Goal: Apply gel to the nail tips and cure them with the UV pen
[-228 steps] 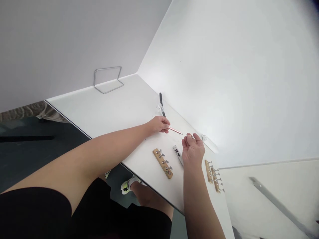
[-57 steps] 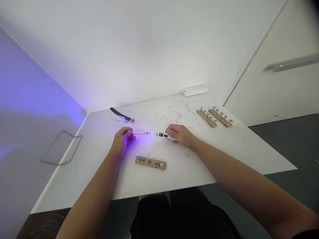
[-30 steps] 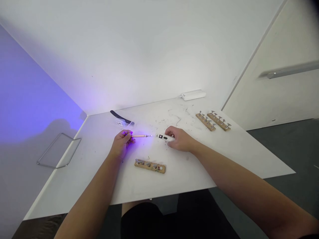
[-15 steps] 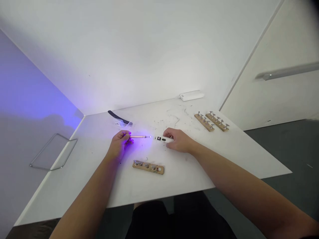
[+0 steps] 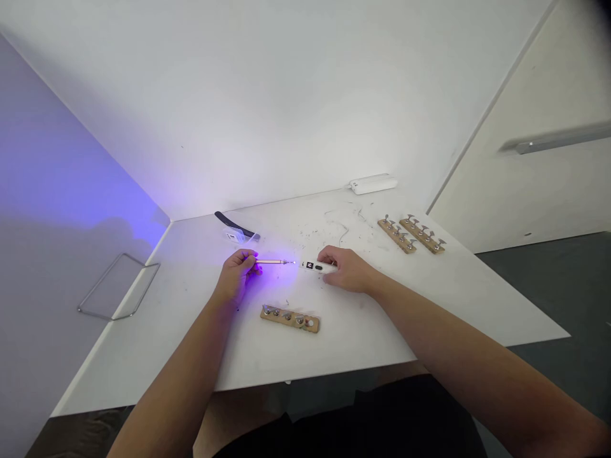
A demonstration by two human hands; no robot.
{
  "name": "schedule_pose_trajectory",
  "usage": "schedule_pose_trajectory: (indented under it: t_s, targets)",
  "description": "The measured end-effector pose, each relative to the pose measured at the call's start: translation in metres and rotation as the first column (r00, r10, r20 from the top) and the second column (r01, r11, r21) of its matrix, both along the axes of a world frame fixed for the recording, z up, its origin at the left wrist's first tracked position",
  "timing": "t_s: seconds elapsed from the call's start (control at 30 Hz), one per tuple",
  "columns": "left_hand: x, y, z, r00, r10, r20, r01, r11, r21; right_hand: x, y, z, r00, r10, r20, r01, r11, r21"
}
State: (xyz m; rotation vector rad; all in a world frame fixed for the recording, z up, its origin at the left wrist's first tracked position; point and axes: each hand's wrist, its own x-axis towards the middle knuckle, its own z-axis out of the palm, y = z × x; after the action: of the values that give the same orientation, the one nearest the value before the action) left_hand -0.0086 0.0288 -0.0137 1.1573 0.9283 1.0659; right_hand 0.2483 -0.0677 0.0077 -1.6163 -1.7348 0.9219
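My left hand (image 5: 237,275) pinches a thin copper-coloured pen-like tool (image 5: 271,261), its tip pointing right. A tiny bright piece sits at that tip, too small to make out. My right hand (image 5: 346,270) is closed around a white handheld UV lamp (image 5: 327,268) with a small dark display and a dark button. The lamp's left end faces the tool's tip, a short gap apart. Violet light falls on the tool, my left fingers and the tabletop. Nearer to me lies a wooden strip (image 5: 289,319) with several small metallic pieces standing on it and a pale round spot at its right end.
Two similar wooden strips (image 5: 397,236) (image 5: 422,234) lie at the right. A dark curved nail file (image 5: 237,226) and a clear packet (image 5: 233,236) lie back left. A white power strip (image 5: 373,184) is against the wall. A bent wire frame (image 5: 119,286) stands at the table's left edge.
The whole view has shifted slightly, so things appear a little further right. Both hands keep their grips, and the tool and lamp stay in about the same position to each other.
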Motion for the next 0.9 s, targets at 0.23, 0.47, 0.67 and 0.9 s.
schedule_pose_trajectory:
  t_s: [0.23,0.47,0.67,0.9]
  targets:
    - [-0.0021,0.0024,-0.0028,1.0,-0.008,0.007,0.009,1.0,-0.006,0.0008,-0.0008,0.0006,1.0,0.022,-0.009,-0.022,1.0,0.0]
    - [-0.0002,0.0005,0.0001,1.0,0.003,-0.031,-0.003,1.0,0.013,-0.0005,-0.001,-0.0005,1.0,0.008,0.005,-0.008,1.0,0.006]
    - [-0.0003,0.0006,-0.0004,1.0,0.012,-0.016,-0.012,1.0,0.019,-0.0019,-0.0015,-0.0004,1.0,-0.001,0.002,0.001,1.0,0.028]
    - [-0.0014,0.0009,-0.0018,1.0,-0.012,-0.02,0.012,1.0,0.024,-0.0001,-0.0002,-0.0003,1.0,0.014,0.005,-0.014,1.0,0.018]
